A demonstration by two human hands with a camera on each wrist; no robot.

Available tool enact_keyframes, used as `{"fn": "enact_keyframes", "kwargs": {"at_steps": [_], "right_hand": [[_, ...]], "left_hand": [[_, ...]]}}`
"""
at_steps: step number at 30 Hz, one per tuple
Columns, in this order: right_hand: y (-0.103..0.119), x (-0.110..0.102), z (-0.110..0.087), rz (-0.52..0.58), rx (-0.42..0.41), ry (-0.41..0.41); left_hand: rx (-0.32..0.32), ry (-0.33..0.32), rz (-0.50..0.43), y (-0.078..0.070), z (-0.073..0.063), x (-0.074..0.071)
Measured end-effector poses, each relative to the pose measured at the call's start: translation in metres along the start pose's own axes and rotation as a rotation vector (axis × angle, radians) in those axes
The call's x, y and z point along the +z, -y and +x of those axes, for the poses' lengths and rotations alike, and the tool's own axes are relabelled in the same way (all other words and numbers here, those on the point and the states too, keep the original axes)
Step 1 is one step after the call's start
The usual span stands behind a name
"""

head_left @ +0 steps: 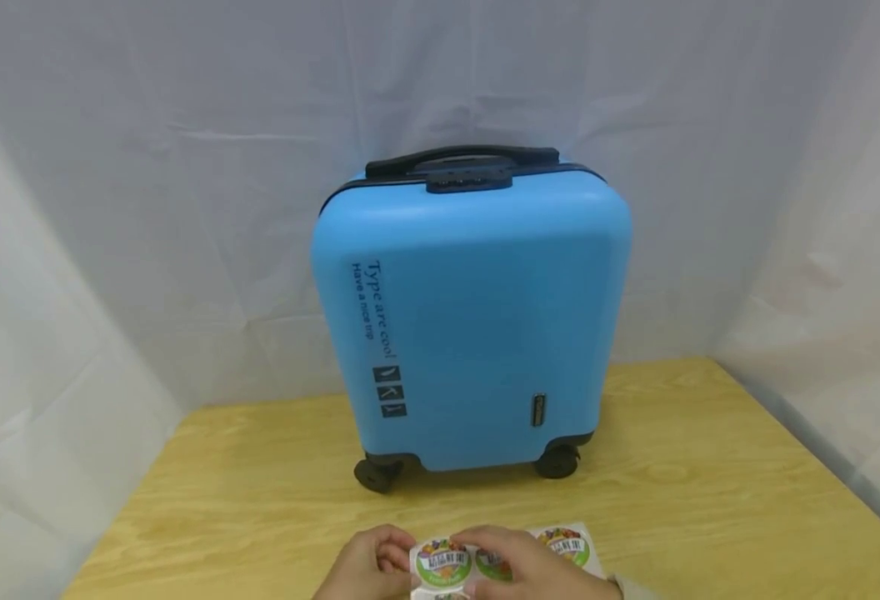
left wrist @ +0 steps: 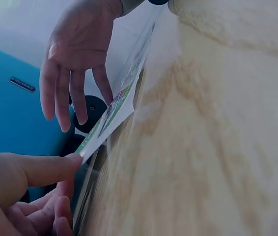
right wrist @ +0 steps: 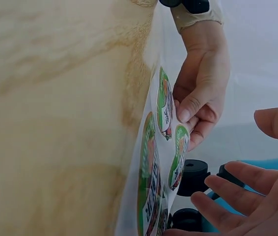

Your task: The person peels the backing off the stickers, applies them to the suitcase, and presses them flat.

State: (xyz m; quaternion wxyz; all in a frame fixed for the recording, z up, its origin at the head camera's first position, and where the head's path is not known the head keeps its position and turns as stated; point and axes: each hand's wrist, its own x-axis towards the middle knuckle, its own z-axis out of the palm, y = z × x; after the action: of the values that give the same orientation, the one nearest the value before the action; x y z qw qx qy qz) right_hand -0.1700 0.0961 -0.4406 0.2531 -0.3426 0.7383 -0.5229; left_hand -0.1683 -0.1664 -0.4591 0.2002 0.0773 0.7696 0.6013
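Note:
A white sheet of round stickers (head_left: pixel 443 565), green-rimmed with colourful pictures and dark lettering, is at the bottom of the head view, low over the table. My left hand (head_left: pixel 368 568) pinches its left edge between thumb and fingers; the left wrist view shows the thumb (left wrist: pixel 55 167) on the printed face. Over the sheet's middle is my right hand (head_left: pixel 533 568), hiding some stickers. Its fingers are spread and loosely extended in the left wrist view, gripping nothing; whether they touch the sheet is unclear.
Beyond the hands, a light blue suitcase (head_left: pixel 470 325) stands upright on black wheels (head_left: pixel 557 462), its black carry handle (head_left: pixel 462 154) on top. Wood-grain table (head_left: pixel 245 492) lies beneath it. White sheeting (head_left: pixel 207 167) hangs behind and at both sides.

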Motion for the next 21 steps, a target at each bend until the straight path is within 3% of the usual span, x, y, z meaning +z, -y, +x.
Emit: {"fn": "enact_keyframes", "kwargs": {"at_steps": [7, 15, 21], "right_hand": [[0.0017, -0.0014, 0.0005, -0.028, 0.017, -0.021], [0.004, 0.0001, 0.001, -0.111, -0.024, -0.095], [0.0068, 0.0042, 0.0066, -0.071, -0.024, -0.171]], "left_hand": [[-0.051, -0.037, -0.091, -0.0016, -0.0005, -0.0031], [-0.023, -0.012, -0.092, -0.0023, 0.0022, 0.0002], [-0.06, -0.035, -0.095, -0.0058, 0.0015, 0.0034]]}}
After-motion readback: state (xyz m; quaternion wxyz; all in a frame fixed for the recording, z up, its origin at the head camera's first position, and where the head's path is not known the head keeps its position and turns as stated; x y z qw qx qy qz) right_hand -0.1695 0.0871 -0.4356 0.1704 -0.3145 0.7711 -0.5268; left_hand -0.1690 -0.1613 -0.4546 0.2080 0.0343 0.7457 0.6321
